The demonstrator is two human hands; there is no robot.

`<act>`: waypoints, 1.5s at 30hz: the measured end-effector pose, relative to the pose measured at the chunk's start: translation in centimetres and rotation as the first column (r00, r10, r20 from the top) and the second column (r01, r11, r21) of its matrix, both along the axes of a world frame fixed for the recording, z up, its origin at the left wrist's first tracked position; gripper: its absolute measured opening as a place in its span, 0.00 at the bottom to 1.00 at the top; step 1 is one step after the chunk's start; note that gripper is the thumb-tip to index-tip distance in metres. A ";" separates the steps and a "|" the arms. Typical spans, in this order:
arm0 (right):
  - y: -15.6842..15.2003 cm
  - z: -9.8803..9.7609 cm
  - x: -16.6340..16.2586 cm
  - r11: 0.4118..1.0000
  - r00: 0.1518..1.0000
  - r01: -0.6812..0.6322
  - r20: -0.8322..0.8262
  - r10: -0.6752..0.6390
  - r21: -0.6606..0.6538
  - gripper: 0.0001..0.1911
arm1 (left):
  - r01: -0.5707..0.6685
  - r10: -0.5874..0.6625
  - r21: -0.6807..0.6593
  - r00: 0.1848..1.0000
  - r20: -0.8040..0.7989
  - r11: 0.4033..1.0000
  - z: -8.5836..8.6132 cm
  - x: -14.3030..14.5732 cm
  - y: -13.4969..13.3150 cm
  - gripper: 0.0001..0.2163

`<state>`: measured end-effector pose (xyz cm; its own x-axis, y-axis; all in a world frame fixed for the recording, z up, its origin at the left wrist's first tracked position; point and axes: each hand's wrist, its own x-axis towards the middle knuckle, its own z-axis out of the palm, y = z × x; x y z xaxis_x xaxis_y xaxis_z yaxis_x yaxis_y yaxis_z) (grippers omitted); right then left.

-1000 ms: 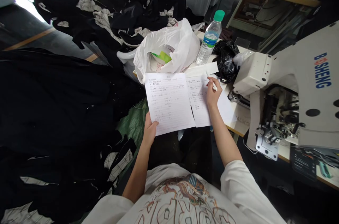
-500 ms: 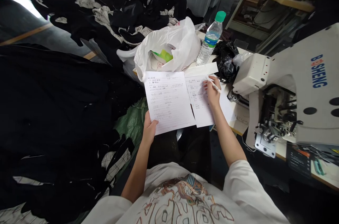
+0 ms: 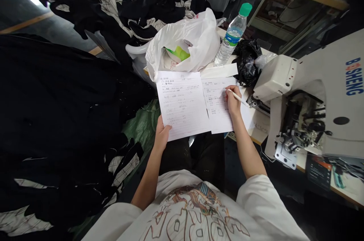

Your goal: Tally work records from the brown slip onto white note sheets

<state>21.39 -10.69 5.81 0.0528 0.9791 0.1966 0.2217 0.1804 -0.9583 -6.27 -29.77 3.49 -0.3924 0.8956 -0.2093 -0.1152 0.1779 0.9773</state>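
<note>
My left hand [image 3: 162, 137] grips the lower left corner of a lined, handwritten sheet of paper [image 3: 182, 104] and holds it up over my lap. My right hand [image 3: 233, 101] is closed on a white pen [image 3: 236, 96], its tip resting on a second written sheet [image 3: 217, 107] that lies on the table edge beside the first. A white strip of paper [image 3: 220, 71] lies just above that second sheet.
A white plastic bag [image 3: 184, 41] with something green inside, a green-capped water bottle [image 3: 233, 35] and a black plastic bag [image 3: 247, 62] stand behind the sheets. A white sewing machine [image 3: 318, 96] fills the right. Black garments [image 3: 57, 100] are heaped on the left.
The pen in my right hand has tilted so its tip sits on the second sheet. The view has shifted slightly; the left hand keeps its hold.
</note>
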 end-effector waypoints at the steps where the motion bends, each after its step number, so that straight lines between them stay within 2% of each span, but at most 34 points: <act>1: -0.1 0.0 -0.1 1.000 0.999 0.030 -0.021 -0.030 -0.011 0.03 | 0.001 -0.001 0.001 1.000 0.005 1.000 -0.1 0.0 0.0 0.28; 8: -0.7 0.6 -0.7 0.990 0.984 0.119 -0.123 -0.128 -0.074 0.06 | -0.023 0.022 0.015 0.999 0.036 1.000 -0.4 0.2 0.2 0.25; 19: -0.6 0.3 -0.6 0.990 0.986 0.113 -0.117 -0.122 -0.084 0.09 | -0.062 0.061 0.009 0.997 0.049 0.998 -0.1 0.5 0.3 0.24; 25: -0.6 0.3 -0.6 0.990 0.989 0.133 -0.054 -0.136 -0.045 0.10 | -0.037 0.037 -0.017 0.999 0.005 0.999 -0.4 0.5 0.3 0.25; 34: -1.4 1.2 -0.9 0.990 0.977 0.138 0.159 -0.142 0.034 0.12 | -0.026 0.026 -0.032 1.000 0.003 0.999 -0.3 0.4 0.3 0.24; 45: -1.2 1.1 -0.9 0.996 0.976 0.090 0.196 -0.093 0.022 0.11 | -0.007 0.007 -0.004 1.000 0.007 1.000 -0.9 0.1 0.3 0.24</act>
<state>20.53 -11.89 6.92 0.1012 0.9693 0.2242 0.4217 0.1623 -0.8921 -6.17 -29.51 2.61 -0.3973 0.8921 -0.2152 -0.1230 0.1806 0.9758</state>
